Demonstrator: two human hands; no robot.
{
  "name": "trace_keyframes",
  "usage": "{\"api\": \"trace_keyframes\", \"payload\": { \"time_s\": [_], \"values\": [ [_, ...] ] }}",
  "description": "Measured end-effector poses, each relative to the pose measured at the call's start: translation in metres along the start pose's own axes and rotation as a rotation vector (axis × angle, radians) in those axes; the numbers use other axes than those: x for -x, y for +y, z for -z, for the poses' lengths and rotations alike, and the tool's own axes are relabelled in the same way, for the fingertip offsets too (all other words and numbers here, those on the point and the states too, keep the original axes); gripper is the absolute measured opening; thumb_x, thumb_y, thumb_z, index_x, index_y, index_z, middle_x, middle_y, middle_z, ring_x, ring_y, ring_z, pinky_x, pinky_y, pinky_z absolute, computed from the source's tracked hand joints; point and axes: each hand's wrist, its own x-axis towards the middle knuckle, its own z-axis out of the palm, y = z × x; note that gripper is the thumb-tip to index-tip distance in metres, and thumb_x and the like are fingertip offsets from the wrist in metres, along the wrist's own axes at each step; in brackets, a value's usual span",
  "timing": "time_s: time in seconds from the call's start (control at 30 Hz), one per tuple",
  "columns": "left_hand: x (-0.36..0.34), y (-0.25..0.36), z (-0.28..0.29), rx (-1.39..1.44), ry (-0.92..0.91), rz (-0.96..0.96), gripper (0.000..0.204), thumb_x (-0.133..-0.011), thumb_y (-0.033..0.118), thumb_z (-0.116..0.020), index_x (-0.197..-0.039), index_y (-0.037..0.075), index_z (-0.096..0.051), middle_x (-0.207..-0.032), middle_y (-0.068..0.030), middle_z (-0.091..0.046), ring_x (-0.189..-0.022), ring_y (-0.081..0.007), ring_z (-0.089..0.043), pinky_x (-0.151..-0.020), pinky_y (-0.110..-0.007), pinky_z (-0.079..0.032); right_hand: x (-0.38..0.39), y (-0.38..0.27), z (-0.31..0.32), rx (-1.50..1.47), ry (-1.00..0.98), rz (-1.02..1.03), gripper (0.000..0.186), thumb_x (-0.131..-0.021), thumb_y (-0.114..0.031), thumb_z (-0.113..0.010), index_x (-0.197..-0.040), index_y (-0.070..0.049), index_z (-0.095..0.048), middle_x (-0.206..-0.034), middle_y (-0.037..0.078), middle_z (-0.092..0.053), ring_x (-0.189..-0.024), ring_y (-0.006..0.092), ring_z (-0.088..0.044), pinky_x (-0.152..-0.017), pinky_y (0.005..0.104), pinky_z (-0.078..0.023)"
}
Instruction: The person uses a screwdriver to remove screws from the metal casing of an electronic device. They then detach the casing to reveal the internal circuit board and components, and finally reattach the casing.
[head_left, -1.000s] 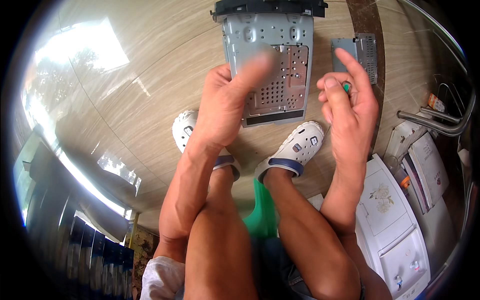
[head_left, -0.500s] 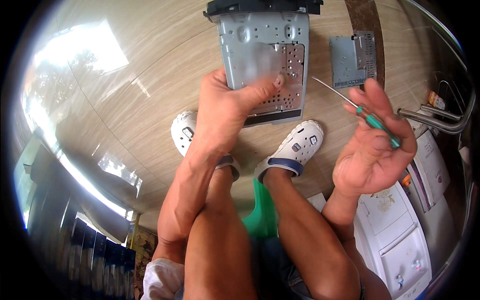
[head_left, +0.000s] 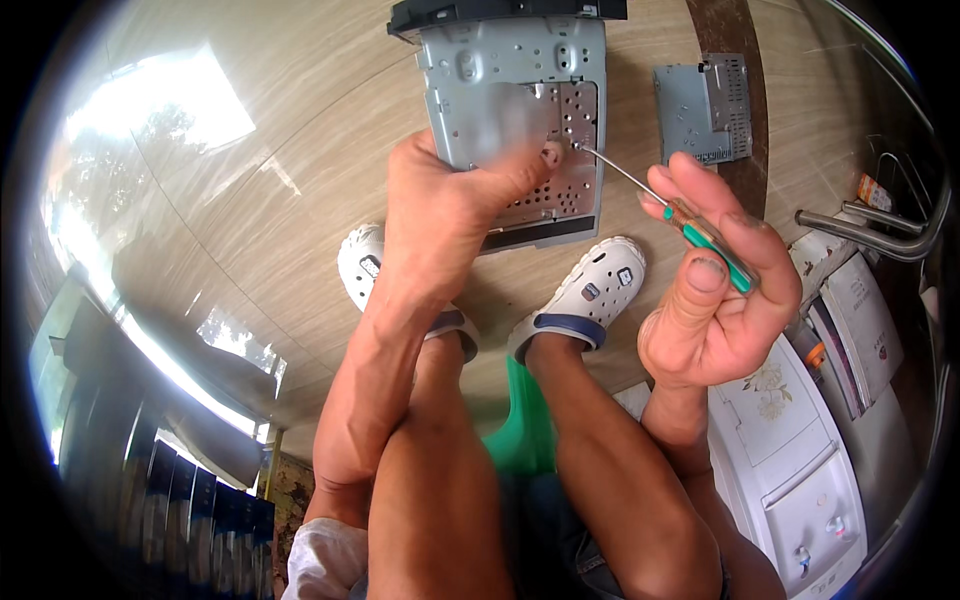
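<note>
Far left, bright window glare on the glossy tiled floor (head_left: 250, 200). Near centre, two white clogs (head_left: 590, 295) planted on the floor, a green stool (head_left: 525, 430) just visible between the bare legs. Left hand (head_left: 445, 215) resting on the near left part of the grey metal box (head_left: 520, 110), fingers pressed together, thumb stretched right across the perforated plate. Box lying flat on the floor beyond the clogs, black front panel at its far edge. Right of centre, screwdriver (head_left: 690, 225) with green and brown handle pinched between thumb and fingertips of the right hand (head_left: 715, 300), thin shaft slanting left, tip touching the box just beside the left thumb. Farther right, a smaller grey metal plate (head_left: 700, 110) lying apart on the floor. Far right, white appliance (head_left: 790, 440) with flower print.
</note>
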Motion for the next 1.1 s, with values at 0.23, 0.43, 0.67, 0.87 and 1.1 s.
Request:
{"api": "trace_keyframes", "payload": {
  "time_s": [0.23,0.43,0.67,0.87,1.1],
  "values": [
    [-0.0012,0.0008,0.0004,-0.001,-0.014,0.012,0.019,-0.081,0.009,-0.080,-0.094,-0.003,-0.074,-0.087,-0.0063,-0.073,-0.078,-0.0105,-0.064,-0.074,-0.027,-0.052,0.0009,0.0015,-0.0017,0.010,-0.004,0.019,0.031,-0.104,-0.017,-0.050,-0.125,0.005,-0.041,-0.112,0.037,-0.063,-0.091,0.0386,-0.071,-0.072,0.0415,-0.063],
    [0.0009,0.0046,-0.0006,0.048,-0.037,0.045,0.020,-0.083,0.008,-0.077,-0.099,-0.004,-0.073,-0.089,-0.0083,-0.073,-0.079,-0.0121,-0.066,-0.075,-0.028,-0.054,-0.0003,0.0024,-0.0017,0.020,-0.017,0.031,0.030,-0.104,-0.016,-0.051,-0.123,0.005,-0.042,-0.111,0.037,-0.063,-0.091,0.0385,-0.071,-0.072,0.0420,-0.063],
    [0.0013,0.0045,0.0007,0.023,-0.048,0.031,0.020,-0.085,0.009,-0.076,-0.101,-0.004,-0.073,-0.089,-0.0090,-0.074,-0.077,-0.0124,-0.067,-0.073,-0.028,-0.054,-0.0013,0.0010,0.0011,0.028,-0.053,0.038,0.028,-0.104,-0.014,-0.050,-0.122,0.006,-0.042,-0.110,0.037,-0.063,-0.090,0.0382,-0.071,-0.073,0.0422,-0.063],
    [0.0016,0.0052,0.0012,0.023,-0.053,0.017,0.021,-0.084,0.009,-0.077,-0.100,-0.004,-0.073,-0.088,-0.0093,-0.074,-0.077,-0.0125,-0.067,-0.072,-0.028,-0.055,0.0006,0.0020,0.0006,0.025,-0.050,0.045,0.027,-0.104,-0.012,-0.050,-0.122,0.006,-0.042,-0.110,0.036,-0.063,-0.091,0.0379,-0.071,-0.075,0.0425,-0.063],
    [0.0019,0.0063,0.0006,0.011,-0.052,0.000,0.021,-0.084,0.008,-0.078,-0.100,-0.004,-0.073,-0.088,-0.0092,-0.074,-0.077,-0.0127,-0.067,-0.072,-0.028,-0.056,-0.0014,0.0012,0.0020,0.024,-0.081,0.063,0.028,-0.104,-0.012,-0.051,-0.123,0.006,-0.042,-0.110,0.036,-0.063,-0.093,0.0380,-0.071,-0.075,0.0425,-0.063]
  ]
}}
